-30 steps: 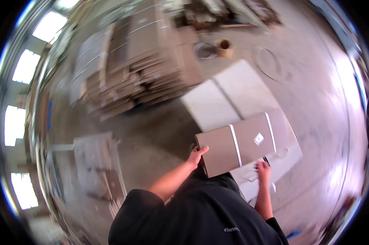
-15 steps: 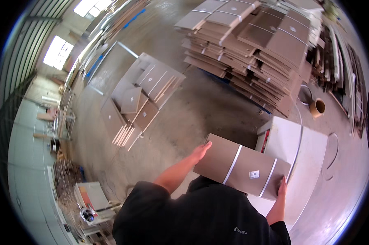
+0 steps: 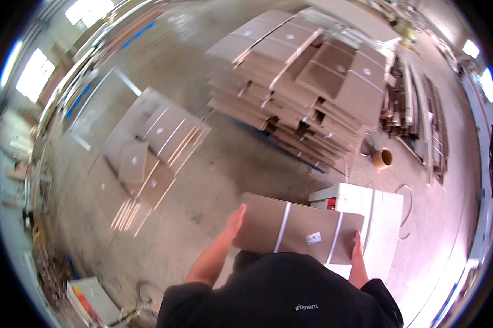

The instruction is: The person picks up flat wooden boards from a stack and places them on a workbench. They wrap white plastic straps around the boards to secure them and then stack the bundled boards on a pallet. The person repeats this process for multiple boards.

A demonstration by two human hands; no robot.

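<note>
A tall stack of brown panels (image 3: 301,82) filled the upper middle of the view, with a lower pile of panels (image 3: 137,153) on the floor at left. A white tabletop (image 3: 387,224) stood at lower right. Against it in view, before the person's dark shirt (image 3: 273,290), was a flat brown bundle (image 3: 301,224); contact between them could not be told. The left hand (image 3: 236,220) and right hand (image 3: 357,250) were clamped on its opposite ends, a grip that seemed best kept even and level. Two white straps (image 3: 282,227) and a small label (image 3: 313,238) marked its top.
</note>
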